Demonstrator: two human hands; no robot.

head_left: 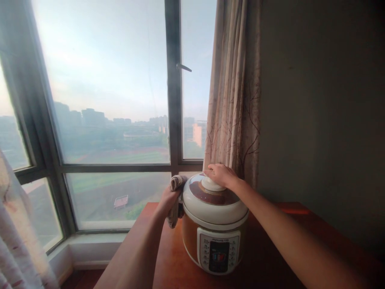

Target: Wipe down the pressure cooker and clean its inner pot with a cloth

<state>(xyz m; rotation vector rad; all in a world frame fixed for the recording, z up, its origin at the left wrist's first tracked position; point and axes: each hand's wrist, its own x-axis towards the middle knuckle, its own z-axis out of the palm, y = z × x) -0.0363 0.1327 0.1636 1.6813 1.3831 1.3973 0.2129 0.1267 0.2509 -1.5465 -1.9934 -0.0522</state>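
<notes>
A round electric pressure cooker point(192, 235) with a white and brown lid stands upright on a reddish-brown table. Its control panel point(219, 253) faces me. My right hand point(221, 175) lies on the white knob point(212, 184) at the top of the lid, fingers curled over it. At the cooker's left side, my left hand point(169, 200) is closed around a bunched, greyish cloth point(178, 182). Part of the cloth hangs below the hand, against or close to the cooker's wall; whether it touches, I cannot tell.
The wooden table point(168, 263) runs under the cooker. Behind it rises a large window point(114, 168) with a dark frame and a handle point(184, 68). A patterned curtain point(231, 100) hangs behind the cooker, another curtain point(18, 233) at lower left. A dark wall point(315, 120) is on the right.
</notes>
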